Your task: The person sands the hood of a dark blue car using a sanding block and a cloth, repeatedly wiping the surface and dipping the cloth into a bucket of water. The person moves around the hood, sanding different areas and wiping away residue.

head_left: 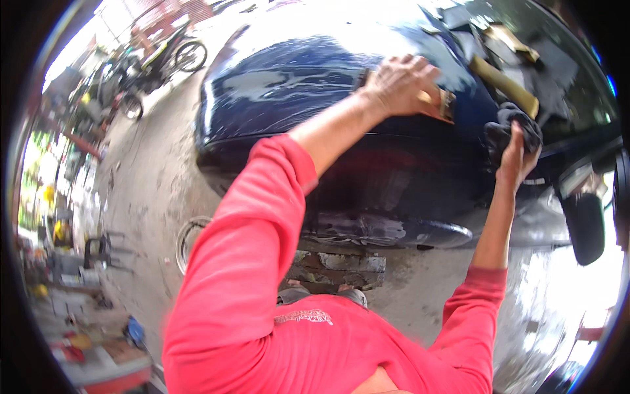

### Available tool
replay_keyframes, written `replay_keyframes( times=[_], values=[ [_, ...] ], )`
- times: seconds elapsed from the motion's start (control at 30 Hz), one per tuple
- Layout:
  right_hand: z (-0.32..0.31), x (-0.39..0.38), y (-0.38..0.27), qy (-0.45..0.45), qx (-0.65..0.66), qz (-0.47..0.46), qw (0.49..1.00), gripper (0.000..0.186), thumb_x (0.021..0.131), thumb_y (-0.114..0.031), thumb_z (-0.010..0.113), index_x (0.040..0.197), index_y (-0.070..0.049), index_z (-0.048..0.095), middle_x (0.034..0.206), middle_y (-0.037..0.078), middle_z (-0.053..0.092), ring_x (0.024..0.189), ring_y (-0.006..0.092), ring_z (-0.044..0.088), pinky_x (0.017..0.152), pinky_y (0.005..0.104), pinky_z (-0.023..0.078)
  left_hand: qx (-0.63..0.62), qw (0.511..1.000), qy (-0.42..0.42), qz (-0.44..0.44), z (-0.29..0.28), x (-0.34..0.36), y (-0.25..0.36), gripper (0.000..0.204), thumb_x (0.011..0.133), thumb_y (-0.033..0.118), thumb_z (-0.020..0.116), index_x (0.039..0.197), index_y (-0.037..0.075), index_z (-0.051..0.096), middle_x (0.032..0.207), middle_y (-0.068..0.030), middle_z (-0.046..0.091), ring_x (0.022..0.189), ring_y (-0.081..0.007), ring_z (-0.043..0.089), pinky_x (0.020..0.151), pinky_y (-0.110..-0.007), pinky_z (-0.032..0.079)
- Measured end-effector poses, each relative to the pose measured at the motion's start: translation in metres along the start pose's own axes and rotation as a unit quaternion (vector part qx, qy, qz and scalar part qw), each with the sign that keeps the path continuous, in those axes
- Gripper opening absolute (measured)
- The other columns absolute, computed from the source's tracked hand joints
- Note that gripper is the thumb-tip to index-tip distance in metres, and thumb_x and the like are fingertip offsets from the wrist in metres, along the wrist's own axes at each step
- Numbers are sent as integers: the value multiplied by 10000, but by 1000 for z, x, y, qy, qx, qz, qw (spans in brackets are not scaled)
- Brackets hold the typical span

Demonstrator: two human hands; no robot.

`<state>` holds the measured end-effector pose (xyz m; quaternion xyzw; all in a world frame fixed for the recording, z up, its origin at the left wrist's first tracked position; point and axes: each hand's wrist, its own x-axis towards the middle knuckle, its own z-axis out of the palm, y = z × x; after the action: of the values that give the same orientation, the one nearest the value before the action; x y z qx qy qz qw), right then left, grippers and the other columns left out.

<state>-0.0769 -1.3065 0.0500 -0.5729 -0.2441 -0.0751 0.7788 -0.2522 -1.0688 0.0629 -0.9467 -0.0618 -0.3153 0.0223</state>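
Fingers bent over it, my left hand (401,85) grips a brownish block (438,107) against the hood of a dark blue car (282,85). Most of the block is hidden under the palm, so its exact kind cannot be made out. Pale streaks and a wet shine cover the paint around it. To the right, my right hand (518,156) is closed on a bunched dark cloth (513,131), held at the car's side near the base of the windshield.
A yellowish roll (505,85) and several torn sheets lie by the windshield (571,79). The side mirror (583,226) sticks out at right. Bricks (341,262) lie below the car, near my feet. Motorcycles (177,56) stand far left; a cluttered bench (105,361) is at lower left.
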Motion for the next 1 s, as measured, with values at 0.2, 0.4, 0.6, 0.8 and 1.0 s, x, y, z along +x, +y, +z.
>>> replay_keyframes(
  times=[0.2,0.4,0.6,0.8,1.0],
  values=[
    [95,-104,-56,-429,-23,-184,884,546,951,-211,858,1413,5,661,1383,138,709,1221,272,709,1120,421,564,-701,656,214,-180,-23,-175,52,961,943,619,800,1656,81,446,1684,-170,458,1447,-395,565,1118,-618,523],
    [162,-74,-35,-465,-316,-330,759,779,941,-483,857,1515,-9,625,1438,172,719,1326,317,688,1146,432,503,-686,430,388,-440,-102,-451,-1,599,1006,451,774,1439,70,613,1238,-140,756,1052,-300,771,744,-465,672],
    [173,-28,47,-331,-572,-398,636,770,924,-585,838,1523,-148,628,1400,147,720,1324,382,661,1105,503,515,-360,465,216,-780,-109,-777,-75,354,912,311,808,1185,108,712,975,-47,749,729,-160,726,521,-354,581],
    [186,-31,2,-481,-533,-274,640,669,989,-384,830,1550,-101,599,1463,165,697,1347,329,678,1143,438,521,-205,530,-159,-807,11,-974,-148,1078,820,591,883,1626,10,467,1483,-271,671,1378,-379,661,1174,-439,514],
    [186,-60,-8,-384,-599,-317,628,648,912,-474,891,1414,-116,691,1315,164,751,1226,316,738,1055,418,566,-82,579,-376,-718,140,-1037,-122,1078,881,762,722,1699,127,423,1659,-301,485,1486,-536,502,1308,-553,333]
  ],
)
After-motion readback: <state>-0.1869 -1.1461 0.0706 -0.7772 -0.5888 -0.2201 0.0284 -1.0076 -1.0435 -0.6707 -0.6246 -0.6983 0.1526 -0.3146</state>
